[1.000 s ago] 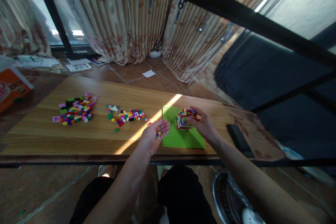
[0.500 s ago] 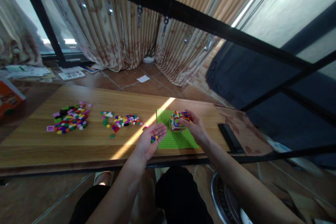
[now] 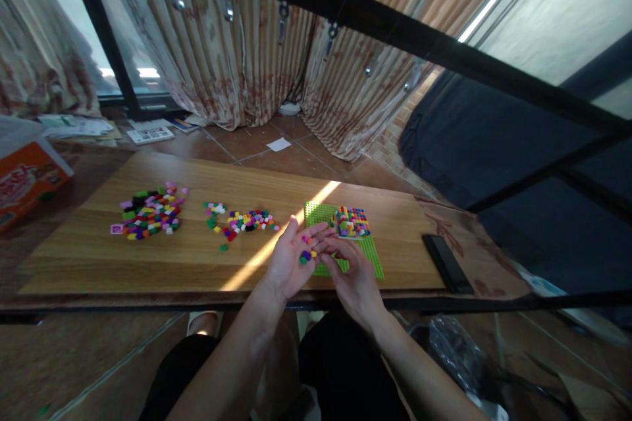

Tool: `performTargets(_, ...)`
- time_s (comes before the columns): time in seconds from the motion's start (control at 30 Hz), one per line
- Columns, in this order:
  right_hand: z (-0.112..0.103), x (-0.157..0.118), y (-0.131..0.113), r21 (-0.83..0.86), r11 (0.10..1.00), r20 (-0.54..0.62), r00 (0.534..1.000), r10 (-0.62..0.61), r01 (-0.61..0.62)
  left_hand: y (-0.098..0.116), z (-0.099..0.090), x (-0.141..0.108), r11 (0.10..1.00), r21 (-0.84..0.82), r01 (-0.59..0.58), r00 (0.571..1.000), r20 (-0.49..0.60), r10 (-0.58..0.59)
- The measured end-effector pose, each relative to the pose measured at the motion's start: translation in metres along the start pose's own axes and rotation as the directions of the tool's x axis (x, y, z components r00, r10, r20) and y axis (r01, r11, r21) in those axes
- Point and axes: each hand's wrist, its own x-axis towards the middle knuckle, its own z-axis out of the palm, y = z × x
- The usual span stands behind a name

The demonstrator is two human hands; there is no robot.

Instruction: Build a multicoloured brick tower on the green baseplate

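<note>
My left hand (image 3: 291, 260) lies palm up with its fingers stretched out, cradling a few small toy bricks (image 3: 306, 256) in purple, yellow, green and pink. Over its fingers reaches my right hand (image 3: 353, 276), thumb and fingertips drawn together at the edge of the palm. Whether a brick is between those fingertips is too small to tell. Just beyond both hands, a block built of many-coloured bricks (image 3: 352, 222) stands on a green baseplate (image 3: 372, 260). My forearms and hands cover the baseplate's near left part.
Loose bricks form a large pile (image 3: 151, 214) at the table's left and a smaller pile (image 3: 249, 220) nearer the middle. A black oblong object (image 3: 447, 263) lies at the right. An orange box (image 3: 32, 174) stands far left. A dark metal bar (image 3: 375, 23) crosses above the table (image 3: 197, 276).
My right hand has left the brick block and come left and nearer to me, to the left palm. The view has shifted slightly, so the table's things appear farther right.
</note>
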Motion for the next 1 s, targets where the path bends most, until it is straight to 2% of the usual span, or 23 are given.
performTargets(0.17,0.004,0.004,-0.007,-0.077,0.995,0.064,0.996,-0.057,0.062,0.003,0.001,-0.001,1.0,-0.019,0.022,1.0,0.017,-0.022)
performTargets(0.33,0.004,0.004,-0.003,-0.172,0.965,0.12,0.977,-0.179,0.198,-0.001,0.002,-0.002,0.999,0.002,0.048,0.999,0.023,-0.048)
performTargets(0.5,-0.003,0.003,-0.002,-0.137,0.966,0.142,0.969,-0.2,0.22,-0.006,0.001,-0.002,0.998,0.002,0.058,0.998,0.019,-0.058)
performTargets(0.63,-0.018,-0.002,0.006,-0.113,0.989,0.03,0.996,-0.09,0.092,-0.004,-0.002,0.002,1.0,0.003,0.026,1.0,-0.015,-0.025)
performTargets(0.77,-0.038,0.0,0.029,-0.141,0.989,-0.106,0.994,0.033,-0.048,-0.001,-0.005,0.005,1.0,0.022,-0.011,0.998,-0.054,0.012)
performTargets(0.87,-0.047,0.009,0.042,-0.187,0.98,-0.18,0.983,0.038,-0.073,0.0,-0.005,0.006,0.999,0.034,-0.018,0.997,-0.07,0.021)
performTargets(1.0,-0.047,0.023,0.047,-0.226,0.973,-0.225,0.974,-0.007,-0.045,0.0,-0.006,0.007,0.999,0.045,-0.02,0.997,-0.072,0.023)
